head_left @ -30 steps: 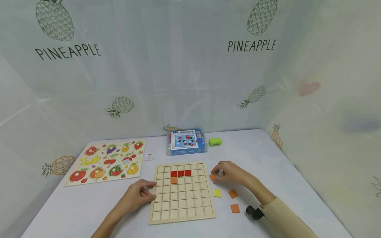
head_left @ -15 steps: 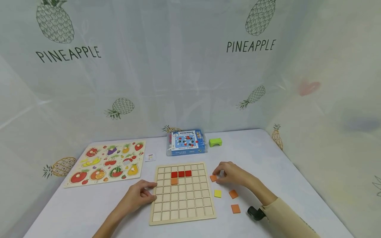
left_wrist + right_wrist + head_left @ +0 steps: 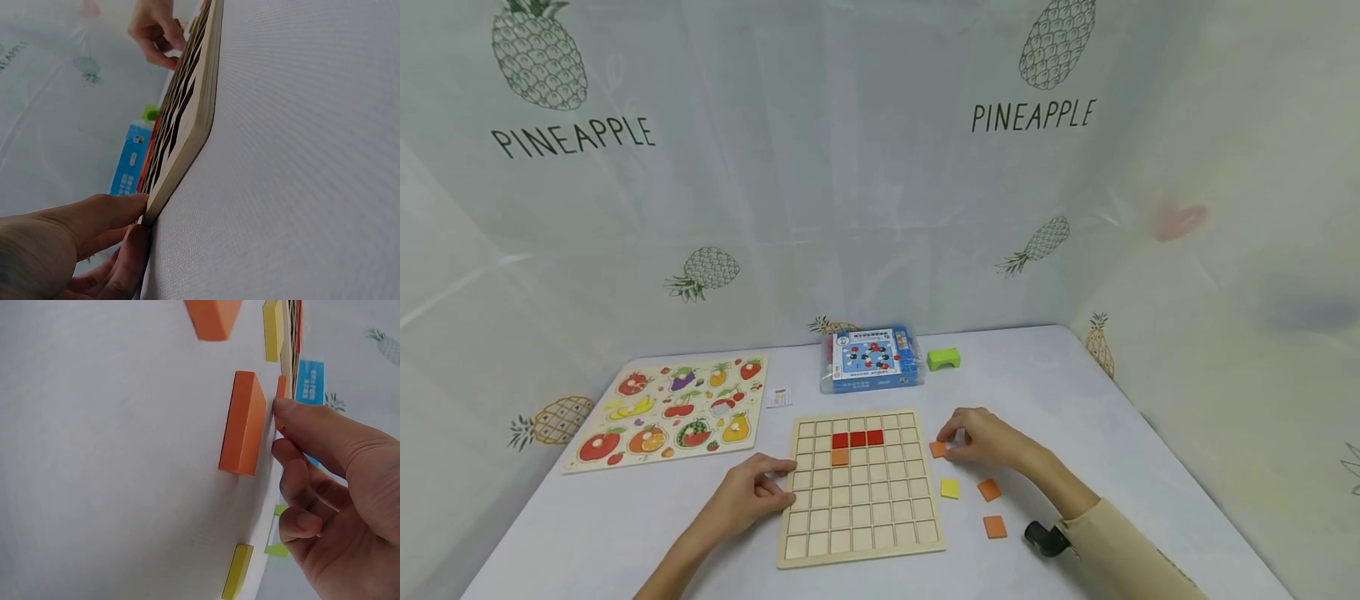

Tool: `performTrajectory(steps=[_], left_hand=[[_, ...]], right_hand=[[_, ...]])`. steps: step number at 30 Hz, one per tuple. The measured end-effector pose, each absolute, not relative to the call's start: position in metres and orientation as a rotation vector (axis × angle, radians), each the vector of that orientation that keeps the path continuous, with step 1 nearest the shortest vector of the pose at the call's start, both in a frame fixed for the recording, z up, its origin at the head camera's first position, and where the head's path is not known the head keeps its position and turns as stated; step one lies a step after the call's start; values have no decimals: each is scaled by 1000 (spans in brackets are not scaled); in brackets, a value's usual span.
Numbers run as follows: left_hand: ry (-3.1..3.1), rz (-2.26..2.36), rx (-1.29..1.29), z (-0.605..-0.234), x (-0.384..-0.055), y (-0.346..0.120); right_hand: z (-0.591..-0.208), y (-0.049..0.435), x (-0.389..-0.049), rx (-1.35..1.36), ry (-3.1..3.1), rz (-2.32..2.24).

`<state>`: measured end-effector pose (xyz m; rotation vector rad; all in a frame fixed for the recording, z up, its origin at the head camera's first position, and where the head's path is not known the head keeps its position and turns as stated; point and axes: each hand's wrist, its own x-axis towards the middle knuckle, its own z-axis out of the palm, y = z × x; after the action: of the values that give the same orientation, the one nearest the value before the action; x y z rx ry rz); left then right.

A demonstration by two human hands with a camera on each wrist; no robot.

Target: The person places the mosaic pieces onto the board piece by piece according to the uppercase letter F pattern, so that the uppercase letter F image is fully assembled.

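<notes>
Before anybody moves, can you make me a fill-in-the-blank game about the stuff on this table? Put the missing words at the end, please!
1. The board has ____ red tiles in it.
2. The left hand touches the edge of the ____.
3. The right hand touches a tile coloured ____.
4. The block beside the blue box is ____.

Missing words: three; board; orange; green.
</notes>
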<state>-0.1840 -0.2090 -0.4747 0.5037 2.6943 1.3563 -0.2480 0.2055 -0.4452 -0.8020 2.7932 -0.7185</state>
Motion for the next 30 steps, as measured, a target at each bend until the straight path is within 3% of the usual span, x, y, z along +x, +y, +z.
performTrajectory(steps=[30], left_hand=[[2725, 1335, 531, -475, -184, -209]], right_hand=[[-442, 208, -251, -818, 2821, -745]])
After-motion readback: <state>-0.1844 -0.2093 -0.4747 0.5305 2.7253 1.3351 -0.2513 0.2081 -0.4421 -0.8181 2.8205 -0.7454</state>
